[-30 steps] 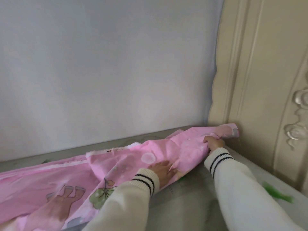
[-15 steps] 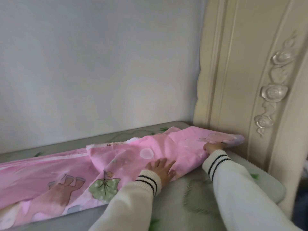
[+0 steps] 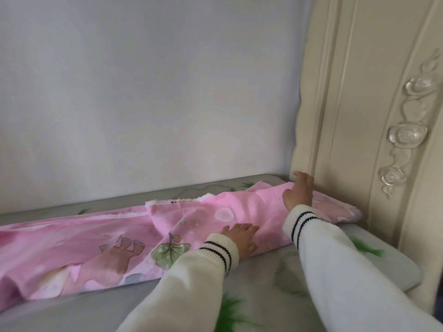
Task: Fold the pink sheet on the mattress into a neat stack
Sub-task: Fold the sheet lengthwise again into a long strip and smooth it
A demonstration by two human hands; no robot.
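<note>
The pink sheet [image 3: 134, 238], printed with cartoon figures and a green tree, lies as a long folded band across the grey mattress [image 3: 271, 291], running from the left edge to the headboard. My left hand [image 3: 241, 238] lies flat on the sheet's near edge with fingers spread. My right hand [image 3: 298, 191] reaches over the sheet's far right end, fingers straight and resting on the cloth close to the headboard. Both arms wear white sleeves with black-striped cuffs.
A cream carved headboard [image 3: 374, 111] with clear rose ornaments stands upright on the right. A plain grey-white wall [image 3: 148, 92] runs behind the mattress. The mattress's right corner [image 3: 407, 276] shows at lower right.
My right hand let go of the sheet's right end and moved farther back toward the wall, now lying flat on it. My left hand stayed pressing the near edge.
</note>
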